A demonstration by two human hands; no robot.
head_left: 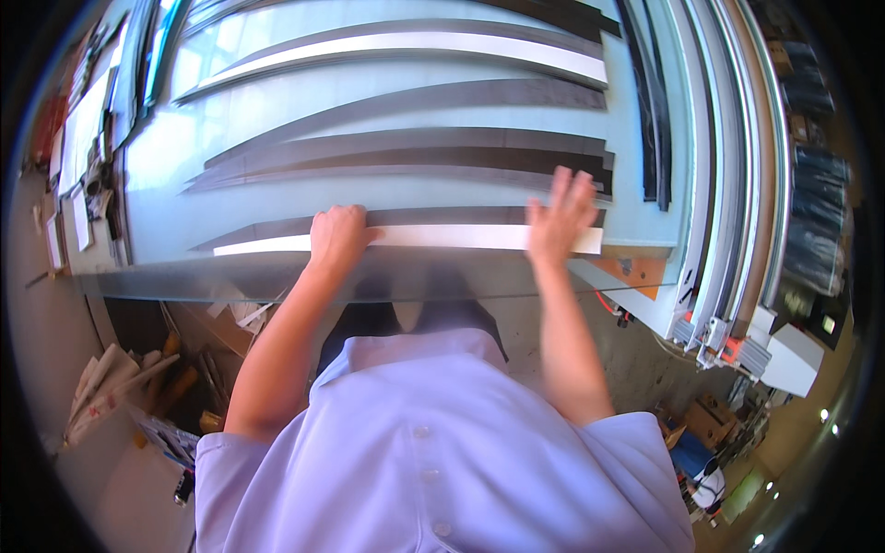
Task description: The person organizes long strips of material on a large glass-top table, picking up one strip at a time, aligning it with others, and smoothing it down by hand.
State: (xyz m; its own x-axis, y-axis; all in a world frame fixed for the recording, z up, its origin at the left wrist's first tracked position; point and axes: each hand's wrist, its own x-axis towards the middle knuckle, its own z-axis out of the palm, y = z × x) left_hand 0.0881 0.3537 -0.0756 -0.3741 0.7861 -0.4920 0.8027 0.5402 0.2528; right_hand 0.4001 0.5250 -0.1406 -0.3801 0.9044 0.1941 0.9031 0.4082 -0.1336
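A long white strip [452, 237] lies crosswise near the front edge of the glass table, with a dark grey strip [415, 217] along its far side. My left hand [339, 238] is closed over the strips left of the middle, its fingers curled round their far edge. Toward the right end of the white strip, my right hand [560, 221] is open, fingers stretched out and slightly blurred. Whether its palm presses on the strip or hovers just above I cannot tell.
Beyond my hands lie several dark grey strips [415, 152] and another white strip [415, 42]. Long black strips [653, 120] run along the right side, beside a metal rail [737, 166]. An orange-brown piece [636, 270] sits by the near right corner. Rolled materials [106, 382] stand at lower left.
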